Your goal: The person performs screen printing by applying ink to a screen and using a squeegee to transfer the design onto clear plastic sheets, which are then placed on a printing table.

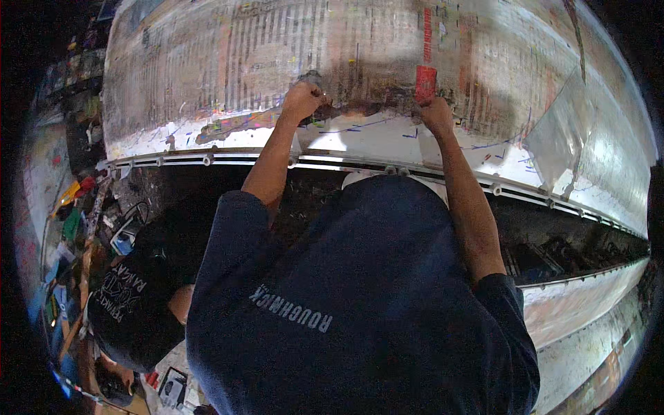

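My left hand (302,102) is over the long pale table, its fingers pinched together. Whatever may be between them is too small to make out. Beside it, the tabletop is smeared with dark grime. Further right, my right hand (435,116) is closed at the near end of a flat red piece (425,81), which lies against the surface. Its exact kind does not show. The worn, stained table (228,69) carries faint stripes and coloured pen marks. Both forearms reach over its near edge.
A metal rail (228,159) with round fittings runs along the table's near edge. At right, a clear sheet (564,131) lies on the table. Another person in a black shirt (135,311) is low at the left, near cluttered tools. A second pale table (581,304) stands at lower right.
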Available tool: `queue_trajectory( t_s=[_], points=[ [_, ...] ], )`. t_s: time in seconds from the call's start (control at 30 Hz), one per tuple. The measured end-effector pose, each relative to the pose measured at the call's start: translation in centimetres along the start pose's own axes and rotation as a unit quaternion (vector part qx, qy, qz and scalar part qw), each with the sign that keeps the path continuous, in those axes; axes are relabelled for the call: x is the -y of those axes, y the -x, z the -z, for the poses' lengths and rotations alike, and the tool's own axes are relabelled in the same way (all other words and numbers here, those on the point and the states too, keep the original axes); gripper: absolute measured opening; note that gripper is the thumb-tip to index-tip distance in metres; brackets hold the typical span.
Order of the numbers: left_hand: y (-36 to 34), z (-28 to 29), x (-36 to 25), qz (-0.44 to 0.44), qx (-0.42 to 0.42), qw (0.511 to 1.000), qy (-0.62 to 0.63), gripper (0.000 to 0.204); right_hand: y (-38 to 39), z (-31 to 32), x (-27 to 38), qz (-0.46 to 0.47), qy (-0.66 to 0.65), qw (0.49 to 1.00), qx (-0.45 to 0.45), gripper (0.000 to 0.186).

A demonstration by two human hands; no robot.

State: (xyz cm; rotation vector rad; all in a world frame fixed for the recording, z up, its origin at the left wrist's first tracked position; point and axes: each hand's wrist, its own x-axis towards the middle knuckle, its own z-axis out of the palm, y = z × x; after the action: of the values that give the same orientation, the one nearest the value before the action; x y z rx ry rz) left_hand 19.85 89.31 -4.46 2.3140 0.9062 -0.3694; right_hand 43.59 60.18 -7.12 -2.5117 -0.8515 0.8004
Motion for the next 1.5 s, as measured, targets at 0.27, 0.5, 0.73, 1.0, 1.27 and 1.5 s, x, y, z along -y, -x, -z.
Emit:
queue_trajectory(
  t_s=[0.27,0.5,0.73,1.0,1.27,1.5],
  points=[
    [0.8,-0.6,-0.2,-0.008,0.006,1.0,-0.007,0.048,0.1,0.0,0.3,-0.09,0.007,0.996,0.012,0.026],
    [1.4,-0.4,-0.4,-0.007,-0.013,1.0,0.001,0.039,1.0,1.8,2.1,-0.113,-0.001,0.993,0.03,0.037],
    [1.2,-0.8,0.1,-0.019,-0.02,0.999,0.024,0.037,0.8,1.4,1.7,-0.086,0.031,0.995,0.04,0.029],
    [1.5,-1.2,0.3,-0.02,-0.025,0.999,0.039,0.039,1.2,2.6,2.5,-0.078,0.072,0.992,0.063,0.045],
    [1.3,-1.2,0.2,-0.007,-0.023,1.0,0.01,0.042,1.2,1.8,2.1,-0.042,0.061,0.997,0.013,0.037],
    [1.7,-1.2,0.1,-0.034,-0.051,0.998,0.005,0.038,0.8,1.2,1.4,-0.094,0.056,0.992,0.06,0.036]
  ],
)
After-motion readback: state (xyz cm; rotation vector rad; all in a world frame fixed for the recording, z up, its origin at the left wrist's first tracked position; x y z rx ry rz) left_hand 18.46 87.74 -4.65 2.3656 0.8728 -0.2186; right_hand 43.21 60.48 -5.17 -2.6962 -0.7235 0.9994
